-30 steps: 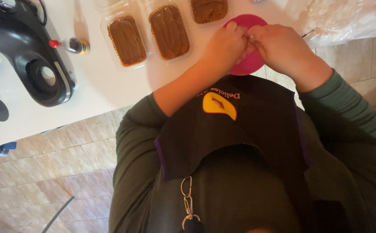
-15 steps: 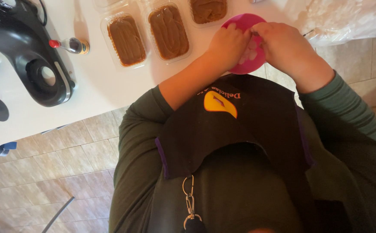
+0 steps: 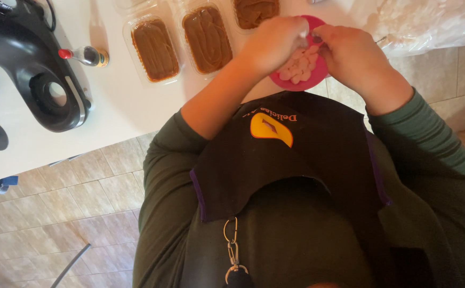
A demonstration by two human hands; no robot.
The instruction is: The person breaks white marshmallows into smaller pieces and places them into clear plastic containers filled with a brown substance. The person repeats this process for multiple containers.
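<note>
Head view, looking down the person's front to a white bench (image 3: 131, 106).

Both hands meet over a round pink plate (image 3: 308, 80) at about one o'clock in the frame, at the bench's near edge. The left hand (image 3: 272, 45) lies curled over the plate's left rim, its fingers bent in toward the right hand (image 3: 352, 53), whose fingertips pinch together above the plate's upper edge. A small pale thing seems caught between the two hands; what it is cannot be told.

On the plate lies a heap of pale pink, smooth, rounded pieces (image 3: 299, 66), matte and soft-looking, partly hidden under the hands. The work appears to be midway: a fair heap is already gathered, while one piece seems to be in hand.

At eleven to twelve o'clock stand three clear plastic trays (image 3: 155, 48), oblong with rounded corners, each filled level with a brown, smooth, glossy paste. They look finished and are not being touched.

At ten o'clock lies a small dark glass bottle (image 3: 86, 56) with a red cap, on its side. Beside it, at nine to ten o'clock, sits the black, glossy body of a stand mixer (image 3: 35, 74). A crinkled translucent plastic bag (image 3: 430, 24) lies at two o'clock, near the right hand.
</note>
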